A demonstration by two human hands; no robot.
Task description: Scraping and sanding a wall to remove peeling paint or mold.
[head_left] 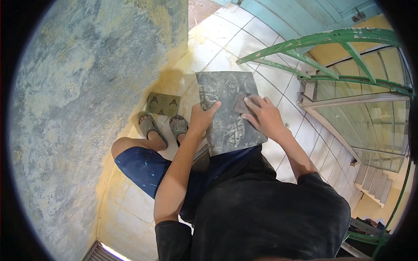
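A dark grey rectangular board (224, 126) with pale dusty smears rests tilted over my lap. My left hand (203, 117) is closed on its left edge, thumb on top and the other fingers hidden beneath. Near the board's right edge, my right hand (264, 116) holds a small brownish-grey piece of sandpaper (239, 103) against the surface, its fingers closed over the piece. Beyond my sandalled feet (150, 126), a tan sheet of sandpaper (163, 103) with dark printing on its back lies on the floor by the wall.
A blue-grey patchy wall (91, 100) rises close on my left. Green metal framework (322, 39) and a glass-panelled frame (365, 108) stand to the right over the white tiled floor (220, 32). Light blue panelling (300, 15) is at the back, small steps (374, 185) far right.
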